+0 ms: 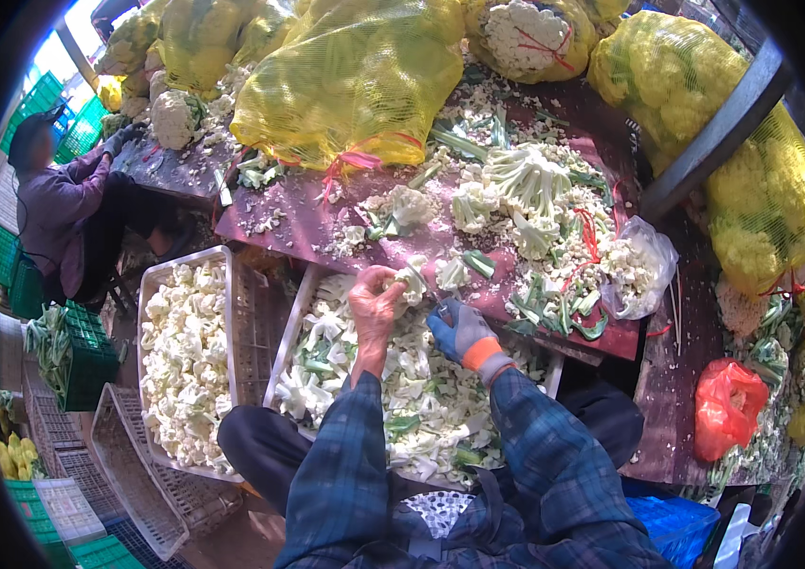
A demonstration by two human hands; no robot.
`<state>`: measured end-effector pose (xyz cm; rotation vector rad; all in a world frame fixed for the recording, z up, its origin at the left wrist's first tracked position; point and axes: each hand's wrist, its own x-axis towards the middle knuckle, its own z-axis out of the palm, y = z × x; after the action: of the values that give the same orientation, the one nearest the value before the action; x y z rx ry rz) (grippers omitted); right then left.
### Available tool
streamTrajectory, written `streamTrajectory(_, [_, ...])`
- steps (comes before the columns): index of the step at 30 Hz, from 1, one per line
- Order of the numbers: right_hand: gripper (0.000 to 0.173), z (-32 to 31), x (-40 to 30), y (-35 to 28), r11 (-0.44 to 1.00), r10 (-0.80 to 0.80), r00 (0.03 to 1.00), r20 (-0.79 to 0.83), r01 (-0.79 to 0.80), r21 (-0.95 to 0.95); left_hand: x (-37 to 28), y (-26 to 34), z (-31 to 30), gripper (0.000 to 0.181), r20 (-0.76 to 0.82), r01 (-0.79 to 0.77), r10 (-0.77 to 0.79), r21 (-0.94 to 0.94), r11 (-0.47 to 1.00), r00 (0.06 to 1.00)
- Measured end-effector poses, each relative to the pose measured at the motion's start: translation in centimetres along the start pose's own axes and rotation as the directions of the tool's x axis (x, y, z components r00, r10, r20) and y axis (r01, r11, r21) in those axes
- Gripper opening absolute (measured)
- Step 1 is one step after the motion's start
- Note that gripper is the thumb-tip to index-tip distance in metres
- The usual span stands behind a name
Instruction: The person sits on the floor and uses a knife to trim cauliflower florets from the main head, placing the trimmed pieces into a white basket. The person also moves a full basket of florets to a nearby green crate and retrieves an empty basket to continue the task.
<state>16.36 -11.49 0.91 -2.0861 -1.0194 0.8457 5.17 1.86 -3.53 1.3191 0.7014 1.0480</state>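
My bare left hand (375,295) pinches a cauliflower floret (413,282) above the near edge of the maroon table (281,213). My right hand (460,334), in a blue and grey glove with an orange band, is closed around a knife; its narrow blade (425,281) reaches to the floret, and its handle is hidden in the glove. Another floret (452,274) lies on the table just beyond. Below both hands, a crate (288,334) between my knees holds cut stems, leaves and pieces. Larger cauliflower pieces (527,178) lie on the table to the right.
Left of me stands a white crate (231,355) of florets. Yellow mesh sacks (352,92) of cauliflower line the table's back. A metal post (719,128) rises at right, near a red plastic bag (729,409). Another person (68,206) sits at far left beside green crates (82,355).
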Motion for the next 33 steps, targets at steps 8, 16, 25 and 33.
streamTrajectory(8, [0.033,3.2,0.3,1.2,0.989,0.092,0.995,-0.041,-0.096,-0.116,-1.1,1.4,0.3,0.019,-0.093,0.010,0.018,0.299,0.954,0.995])
streamTrajectory(16, [0.034,5.4,0.6,2.1,0.974,0.152,0.986,-0.065,-0.161,-0.158,-1.6,2.5,3.6,0.040,-0.023,-0.122,0.169,0.597,0.793,0.985])
streamTrajectory(25, [0.035,-0.5,-6.4,5.4,0.995,0.079,0.996,0.034,-0.077,-0.055,-0.3,4.6,3.1,0.011,-0.251,0.362,-0.359,-0.035,0.932,0.899])
streamTrajectory(33, [0.029,-2.3,-11.0,10.9,0.975,0.220,0.960,-0.170,-0.210,0.077,0.0,8.0,8.5,0.076,0.333,-0.130,-0.161,0.702,0.701,0.929])
